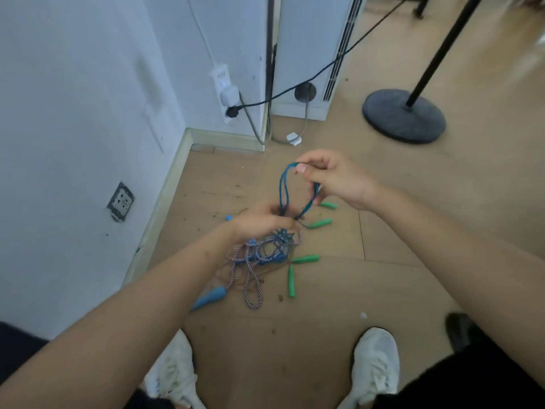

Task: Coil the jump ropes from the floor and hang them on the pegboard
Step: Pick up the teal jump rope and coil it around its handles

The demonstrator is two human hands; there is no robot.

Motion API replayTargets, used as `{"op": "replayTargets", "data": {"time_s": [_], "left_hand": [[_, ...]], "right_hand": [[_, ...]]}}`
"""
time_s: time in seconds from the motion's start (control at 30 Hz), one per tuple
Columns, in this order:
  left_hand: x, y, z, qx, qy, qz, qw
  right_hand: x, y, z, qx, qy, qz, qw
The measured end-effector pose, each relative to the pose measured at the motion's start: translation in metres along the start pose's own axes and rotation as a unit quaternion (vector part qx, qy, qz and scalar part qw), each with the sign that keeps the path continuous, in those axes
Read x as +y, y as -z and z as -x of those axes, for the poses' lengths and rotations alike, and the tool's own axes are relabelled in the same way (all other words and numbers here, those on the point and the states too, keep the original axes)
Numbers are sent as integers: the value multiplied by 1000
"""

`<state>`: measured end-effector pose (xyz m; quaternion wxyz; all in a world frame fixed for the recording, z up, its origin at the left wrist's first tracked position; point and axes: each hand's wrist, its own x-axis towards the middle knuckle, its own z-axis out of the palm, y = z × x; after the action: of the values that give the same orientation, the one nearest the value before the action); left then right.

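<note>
A blue jump rope (283, 187) is looped between my hands above the floor. My right hand (333, 180) pinches the top of its loops between thumb and fingers. My left hand (259, 221) grips the bottom of the same loops. Below the hands a tangle of ropes (259, 258) lies on the wooden floor, including a red-white-blue braided rope (253, 286). Several green handles (320, 223) and a light blue handle (211, 297) lie around the tangle. No pegboard is in view.
White wall (73, 128) with a socket (120, 201) runs along the left. A power strip (225, 90) with plugs and black cables hangs in the corner. A round black stand base (404, 115) sits at the right. My white shoes (374, 364) stand near the bottom.
</note>
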<state>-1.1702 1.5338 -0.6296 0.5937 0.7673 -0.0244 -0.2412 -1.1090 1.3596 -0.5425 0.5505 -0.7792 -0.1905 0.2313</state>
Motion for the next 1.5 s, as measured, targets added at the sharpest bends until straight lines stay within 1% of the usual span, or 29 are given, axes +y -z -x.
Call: {"op": "replayTargets", "data": {"time_s": [0.07,0.13,0.2,0.33,0.43,0.47,0.53,0.57,0.63,0.7,0.77,0.87,0.93,1.0,1.1,1.17,1.23,1.27,1.33,1.4,1.47,1.5], "left_hand": [[16,6,10,-18,-4,-44,999],[28,18,22,-7,-12,-87,996],[37,34,35,10,-15,-106,994],[54,62,62,26,-7,-147,989],[59,76,79,57,19,-214,975],[57,79,82,68,30,-219,973],[56,80,87,90,49,-181,978],[57,78,87,108,49,-144,983],[67,72,86,154,28,-65,985],[80,66,84,186,4,9,982],[90,62,82,199,-6,73,977],[97,60,83,203,-3,118,972],[101,60,85,203,1,155,967],[105,58,86,195,2,182,964],[110,57,87,185,-2,217,959],[114,59,88,180,-10,231,956],[115,64,90,195,-14,218,956],[115,68,91,218,-11,201,955],[109,83,94,289,3,152,945],[97,103,95,356,30,124,926],[87,119,97,400,63,150,902],[82,127,97,417,72,174,889]], "right_hand": [[-19,12,8,77,28,-23,996],[-33,25,14,161,45,-32,985],[-39,36,20,222,44,-22,974],[-20,47,27,295,0,-48,954],[0,51,28,338,-54,-138,929],[4,51,28,348,-68,-177,918],[10,48,25,349,-88,-235,903],[13,44,24,342,-97,-248,901],[18,33,23,311,-119,-248,910],[21,21,24,272,-140,-233,923],[18,10,26,242,-144,-202,938],[10,-5,28,216,-114,-126,962],[3,-19,32,162,-71,-112,978],[-2,-35,35,79,-30,-94,992],[-8,-56,38,-34,6,-90,995],[-5,-66,36,-66,2,-81,995],[-2,-70,36,-63,-7,-62,996],[-2,-69,34,-46,-13,-57,997],[1,-61,30,28,-33,-72,996],[3,-47,24,130,-57,-92,986],[8,-31,20,208,-97,-95,969],[12,-25,18,226,-116,-85,963]]}}
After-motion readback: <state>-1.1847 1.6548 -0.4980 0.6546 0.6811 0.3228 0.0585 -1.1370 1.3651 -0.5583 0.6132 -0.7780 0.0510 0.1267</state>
